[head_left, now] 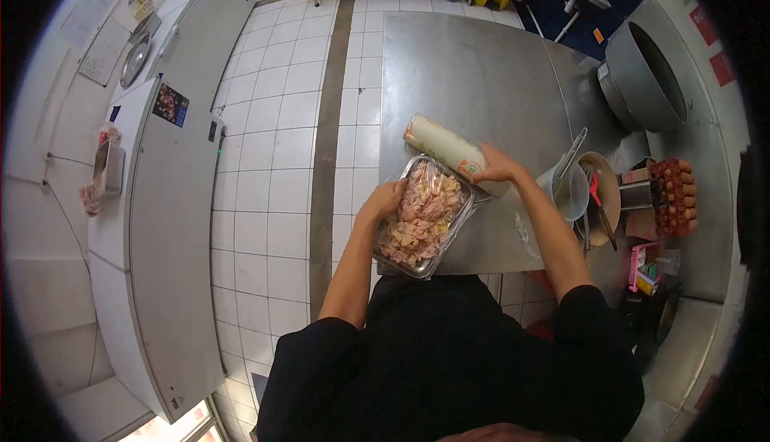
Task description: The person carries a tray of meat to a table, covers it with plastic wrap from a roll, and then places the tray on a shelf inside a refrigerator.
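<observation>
A metal tray (434, 267) of chopped raw meat (417, 221), which looks like chicken, sits near the front left edge of the steel table. Clear cling film covers at least part of it, shining over the meat. My left hand (389, 199) holds the tray's left side, its fingertips partly hidden against the film. Beyond the tray's upper right side, a thick cling film roll (443, 145) with orange and green print lies slantwise. Its right end is in the grip of my right hand (499, 165).
The steel table (465, 57) carries a plastic jug (566, 192) with utensils, a bowl (601, 177) with a red-handled tool, egg trays (672, 197) and a large grey pot (642, 77) along the right. White freezers (172, 265) line the left, across the tiled floor (273, 161).
</observation>
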Motion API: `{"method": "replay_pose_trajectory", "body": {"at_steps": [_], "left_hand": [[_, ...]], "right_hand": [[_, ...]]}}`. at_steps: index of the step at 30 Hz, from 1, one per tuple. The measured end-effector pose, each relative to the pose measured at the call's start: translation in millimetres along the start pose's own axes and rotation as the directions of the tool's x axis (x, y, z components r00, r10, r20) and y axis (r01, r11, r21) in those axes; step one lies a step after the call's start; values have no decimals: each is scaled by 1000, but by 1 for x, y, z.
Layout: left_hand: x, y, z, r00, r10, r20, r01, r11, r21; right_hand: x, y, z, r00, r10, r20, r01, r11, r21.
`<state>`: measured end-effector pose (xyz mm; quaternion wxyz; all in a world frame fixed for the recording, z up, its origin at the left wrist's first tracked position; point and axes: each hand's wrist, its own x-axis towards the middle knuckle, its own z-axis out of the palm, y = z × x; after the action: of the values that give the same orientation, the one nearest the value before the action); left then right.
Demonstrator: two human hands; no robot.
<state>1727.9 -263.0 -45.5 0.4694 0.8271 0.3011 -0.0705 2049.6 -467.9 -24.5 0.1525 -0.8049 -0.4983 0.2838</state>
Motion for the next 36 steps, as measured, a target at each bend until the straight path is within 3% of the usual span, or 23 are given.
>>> {"method": "replay_pose_trajectory", "body": {"at_steps": [1, 3, 4, 6, 7, 9, 10, 11, 12, 14, 16, 17, 18, 20, 23, 27, 29, 33, 36], "left_hand": [[-4, 8, 3, 1000, 0, -1, 0, 1000, -5], [-14, 28, 11, 973, -105, -205, 144, 972, 187], [-20, 34, 16, 975, -101, -199, 139, 972, 187], [-32, 42, 24, 918, -21, -396, 119, 968, 223], [-39, 41, 30, 919, -20, -394, 114, 969, 217], [-51, 35, 36, 767, 168, -619, -129, 986, 108], [-56, 35, 31, 767, 159, -622, -125, 987, 99], [-61, 33, 22, 699, 295, -651, -130, 948, 290], [-64, 36, 10, 626, 433, -648, -117, 874, 472], [-62, 39, 0, 654, 339, -676, -51, 912, 408], [-43, 41, -6, 644, 419, -640, -270, 907, 323], [-35, 46, -6, 643, 496, -583, -368, 868, 332], [-25, 50, -2, 643, 493, -587, -368, 870, 327], [3, 58, 7, 717, 546, -433, -449, 837, 311], [45, 51, 31, 723, 563, -400, -485, 826, 287], [61, 43, 36, 693, 619, -370, -467, 776, 423], [52, 62, 31, 789, 517, -332, -357, 826, 437], [61, 67, 41, 749, 529, -399, -290, 803, 521], [61, 72, 45, 783, 464, -414, -198, 817, 541]], "right_hand": [[-6, -14, -6, 1000, 0, 2, 0, 1000, -4], [-13, -49, -18, 987, 160, -22, -159, 938, -308], [-16, -60, -16, 986, 167, -24, -166, 937, -308], [-21, -74, -16, 973, 181, -145, -216, 933, -287], [-20, -67, -12, 972, 185, -145, -221, 930, -293], [-16, -54, -3, 975, 172, -143, -193, 970, -147], [-18, -53, -3, 976, 170, -136, -191, 969, -154], [-19, -53, -4, 980, 172, -105, -186, 971, -152], [-19, -53, -6, 982, 174, -77, -184, 971, -150], [-20, -55, -7, 986, 131, -99, -148, 971, -189], [-8, -53, -9, 990, 74, -118, -99, 969, -227], [3, -51, -13, 995, 67, -70, -74, 992, -105], [7, -49, -15, 998, 60, -22, -60, 998, 22], [20, -65, -14, 999, 36, -33, -36, 999, 9], [37, -77, -15, 999, 17, -39, -18, 999, -35], [28, -106, -37, 993, 95, -67, -102, 989, -106], [16, -118, -35, 990, 104, -95, -118, 982, -150], [10, -120, -25, 968, 36, -248, -87, 976, -200], [-1, -126, -20, 959, 45, -281, -97, 980, -175]]}}
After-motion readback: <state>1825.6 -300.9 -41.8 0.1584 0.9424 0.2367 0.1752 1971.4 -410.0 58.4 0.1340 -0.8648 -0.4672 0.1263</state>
